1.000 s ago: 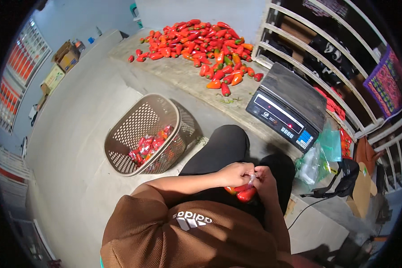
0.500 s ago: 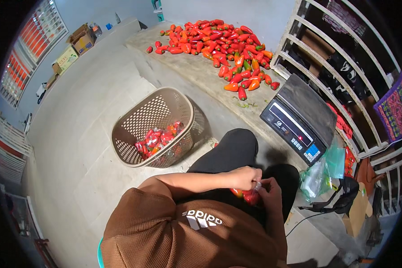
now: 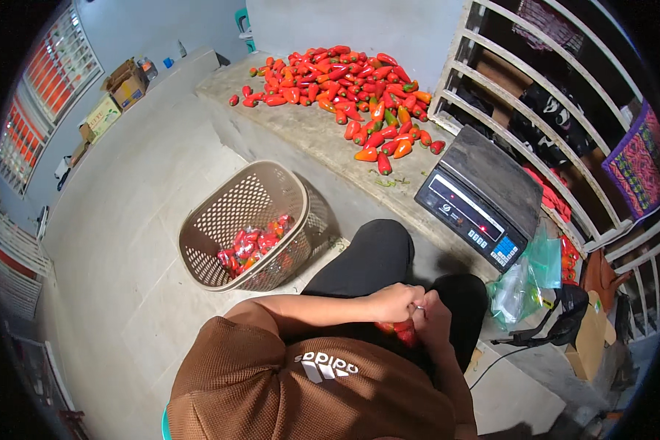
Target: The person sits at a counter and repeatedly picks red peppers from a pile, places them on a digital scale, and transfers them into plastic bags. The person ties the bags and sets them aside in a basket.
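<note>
Over my lap, a clear plastic bag of red peppers (image 3: 402,334) hangs from my two hands. My left hand (image 3: 396,302) is closed on the gathered neck of the bag. Right against it, my right hand (image 3: 434,319) also grips the bag's neck, its fingers curled in. The fingers overlap, so most of the neck is hidden. To the left of my knees stands a brown perforated plastic basket (image 3: 198,254) with bagged red peppers (image 3: 251,246) at its bottom.
A large heap of loose red peppers (image 3: 345,81) lies on the concrete ledge (image 3: 301,139) ahead. A digital scale (image 3: 484,194) sits on the ledge at right, with clear plastic bags (image 3: 517,293) beside it. White metal bars (image 3: 535,110) rise behind the scale. Cardboard boxes (image 3: 125,84) stand far left.
My hands have come closer together at the bag's neck, the right one turning in over it. The view has shifted slightly, and the basket and scale appear nearly unmoved.
</note>
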{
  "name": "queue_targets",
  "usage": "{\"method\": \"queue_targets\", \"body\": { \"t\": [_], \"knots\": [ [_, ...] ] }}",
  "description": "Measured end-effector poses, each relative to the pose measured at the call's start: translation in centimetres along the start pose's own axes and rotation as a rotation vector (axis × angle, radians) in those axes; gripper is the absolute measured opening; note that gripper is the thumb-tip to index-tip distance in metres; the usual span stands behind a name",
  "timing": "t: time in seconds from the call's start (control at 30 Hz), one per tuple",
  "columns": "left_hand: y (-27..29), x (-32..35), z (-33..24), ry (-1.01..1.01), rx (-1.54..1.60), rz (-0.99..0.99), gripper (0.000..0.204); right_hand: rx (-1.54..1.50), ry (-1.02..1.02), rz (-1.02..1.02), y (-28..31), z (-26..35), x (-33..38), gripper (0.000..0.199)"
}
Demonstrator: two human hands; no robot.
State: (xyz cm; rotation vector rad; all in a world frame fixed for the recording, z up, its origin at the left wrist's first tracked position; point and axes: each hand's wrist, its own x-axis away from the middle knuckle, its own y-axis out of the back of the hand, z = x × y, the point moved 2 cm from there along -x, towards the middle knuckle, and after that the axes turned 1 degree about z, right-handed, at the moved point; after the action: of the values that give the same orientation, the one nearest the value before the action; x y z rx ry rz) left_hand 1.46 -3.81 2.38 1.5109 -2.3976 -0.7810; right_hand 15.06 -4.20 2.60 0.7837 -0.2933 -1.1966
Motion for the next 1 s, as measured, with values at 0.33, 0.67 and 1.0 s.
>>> {"method": "queue_targets", "body": {
  "t": [0.33, 0.67, 1.0],
  "knots": [
    [2.0, -0.3, 0.7, 0.228, 0.449, 0.243, 0.012, -0.116, 0.185, -0.133, 0.2, 0.5, 0.4, 0.005],
    [2.9, 1.1, 0.1, -0.024, 0.122, 0.035, 0.015, -0.150, 0.189, -0.030, 0.4, 2.4, 0.4, 0.017],
    [18.5, 7.8, 10.2, 0.343, 0.304, -0.746, 0.010, -0.133, -0.011, -0.246, 4.4, -0.6, -3.5, 0.032]
  ]
}}
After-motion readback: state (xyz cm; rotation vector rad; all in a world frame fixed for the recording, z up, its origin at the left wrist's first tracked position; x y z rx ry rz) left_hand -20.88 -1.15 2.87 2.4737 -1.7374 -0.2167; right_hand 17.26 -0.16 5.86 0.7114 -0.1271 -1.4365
